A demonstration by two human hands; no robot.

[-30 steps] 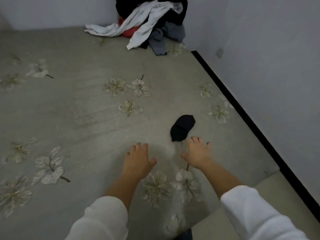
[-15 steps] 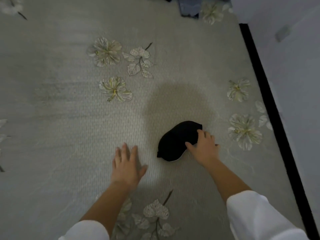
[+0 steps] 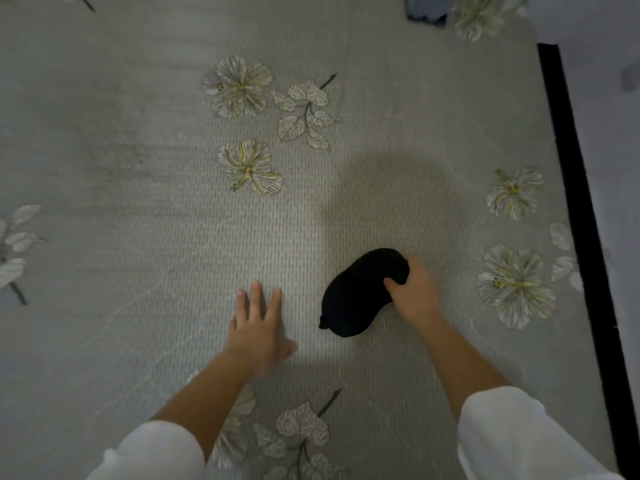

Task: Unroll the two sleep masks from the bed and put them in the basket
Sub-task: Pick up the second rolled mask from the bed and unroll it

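A black rolled sleep mask [image 3: 356, 296] lies on the grey flowered bed cover [image 3: 138, 202], right of centre. My right hand [image 3: 415, 292] grips its upper right end, thumb on the near side and fingers curled over the far side. A sliver of white lining shows at the mask's lower edge. My left hand [image 3: 258, 325] rests flat on the cover a little left of the mask, fingers spread, touching nothing else. Only one mask is in view, and no basket shows.
A black strip [image 3: 581, 202] runs along the bed's right edge, with a pale wall beyond it. A bit of dark blue cloth [image 3: 426, 8] lies at the top edge of the view.
The view has closed in on the mask. My right hand went from touching the mask's edge to closing around its end. My left hand stayed flat on the cover.
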